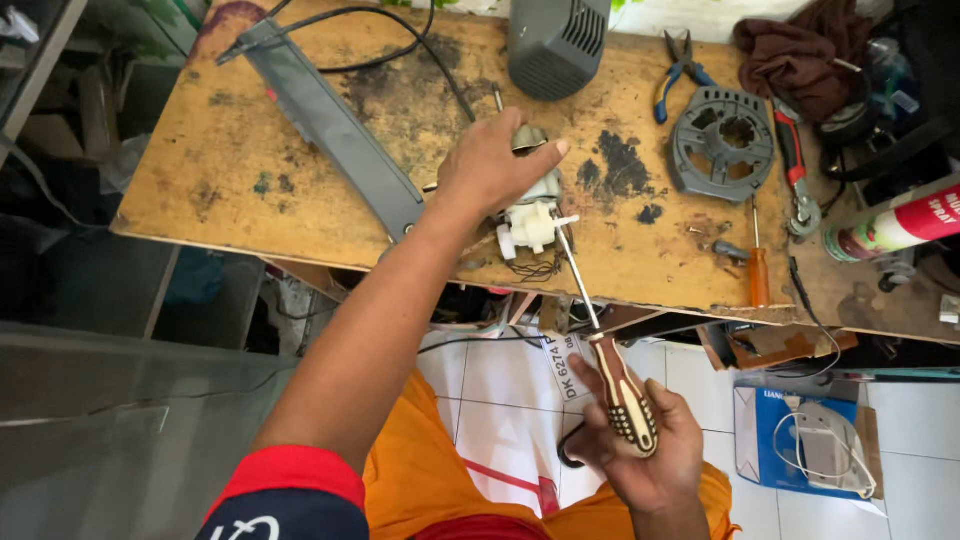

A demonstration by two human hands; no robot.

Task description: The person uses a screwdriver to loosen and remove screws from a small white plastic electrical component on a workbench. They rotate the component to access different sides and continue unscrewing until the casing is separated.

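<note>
My left hand (497, 165) presses down on a small electric motor (535, 205) with a white plastic end piece, holding it on the stained wooden workbench (250, 170). My right hand (645, 440) grips the brown and cream handle of a long screwdriver (600, 330). Its metal shaft runs up and left, and the tip meets the white part of the motor. Thin dark wires trail from the motor near the bench's front edge.
A long grey plastic bar (330, 125) lies diagonally at left, a grey fan housing (555, 45) at the back. A round grey grille part (722, 140), blue-handled pliers (680, 70), an orange screwdriver (758, 265), a spray can (895, 225) and a brown cloth (800, 50) sit right. A box (810, 440) lies on the tiled floor.
</note>
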